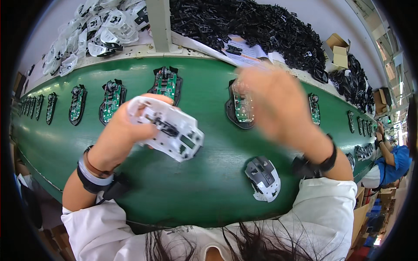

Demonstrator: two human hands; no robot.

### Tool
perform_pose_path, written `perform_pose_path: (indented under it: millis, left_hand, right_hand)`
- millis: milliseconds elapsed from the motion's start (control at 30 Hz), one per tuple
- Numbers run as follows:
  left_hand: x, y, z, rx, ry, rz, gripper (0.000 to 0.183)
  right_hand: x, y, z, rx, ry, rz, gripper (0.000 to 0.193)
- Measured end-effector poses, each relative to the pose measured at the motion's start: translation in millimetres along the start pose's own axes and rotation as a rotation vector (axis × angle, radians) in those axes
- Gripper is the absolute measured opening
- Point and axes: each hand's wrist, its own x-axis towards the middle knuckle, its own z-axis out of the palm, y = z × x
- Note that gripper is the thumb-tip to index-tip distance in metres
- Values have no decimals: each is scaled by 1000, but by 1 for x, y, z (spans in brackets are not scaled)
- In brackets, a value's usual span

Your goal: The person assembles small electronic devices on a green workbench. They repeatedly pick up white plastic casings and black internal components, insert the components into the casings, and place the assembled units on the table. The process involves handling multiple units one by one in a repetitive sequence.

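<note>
My left hand (126,128) grips a white plastic mouse shell (183,130), tilted with its inner side up and a black part fitted inside. My right hand (278,102) is smeared by motion, raised over the far middle of the bench, so its fingers cannot be made out. It partly covers a black mouse base with a green circuit board (241,104). Another board-bearing base (167,85) lies just beyond the shell. A grey and white mouse top (263,178) rests on the green surface, below my right hand.
The green bench (200,191) carries a row of mouse bases (77,104) to the left and more (314,108) to the right. Behind lie white shells (113,28), black parts (261,21) and a cardboard box (337,52). A post (159,26) stands there; a co-worker (392,161) sits far right.
</note>
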Motion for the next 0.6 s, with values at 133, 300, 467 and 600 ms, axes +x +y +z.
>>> perform_pose_path:
  millis: [133, 300, 467, 600]
  left_hand:
    - [5, 7, -14, -420, -196, -169, 74]
    - [8, -16, -14, -536, -331, 11, 87]
    - [10, -18, 1, -497, -276, -37, 71]
    - [3, -10, 6, -528, -237, -67, 78]
  right_hand:
    - [-85, 150, -19, -411, -393, 676, 34]
    - [-90, 178, -3, -181, -514, 829, 23]
    - [-82, 194, 24, -219, -283, 744, 22]
    - [-28, 160, 50, -133, -94, 484, 29]
